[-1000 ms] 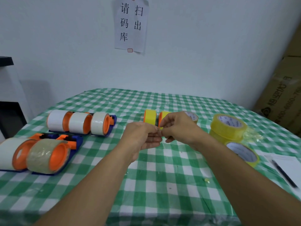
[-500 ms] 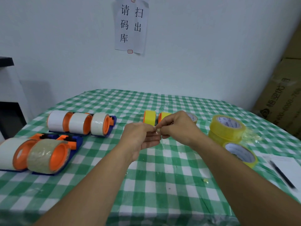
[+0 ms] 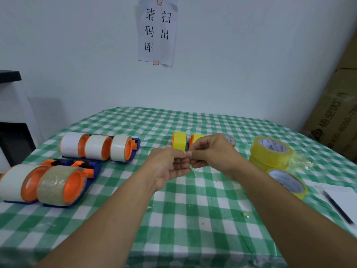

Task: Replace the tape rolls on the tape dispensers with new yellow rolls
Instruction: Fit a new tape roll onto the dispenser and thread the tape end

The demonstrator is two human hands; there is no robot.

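Left hand [image 3: 170,165] and right hand [image 3: 210,151] meet fingertip to fingertip above bench [image 3: 193,209], fingers curled; whether anything is pinched, cannot tell. Yellow-loaded dispensers [image 3: 179,141] just behind hands. Spare yellow rolls [image 3: 270,149] stacked at right. White-roll dispensers [image 3: 96,147] at left.

Five dispensers carrying pale rolls [image 3: 119,147], three in the far row, two nearer; two dispensers carrying yellow rolls [image 3: 179,142]; three loose yellow rolls [image 3: 271,150]; one part-hidden roll [image 3: 231,140]; one pen [image 3: 336,206]; one paper sheet [image 3: 333,191]; one wall notice [image 3: 156,31].
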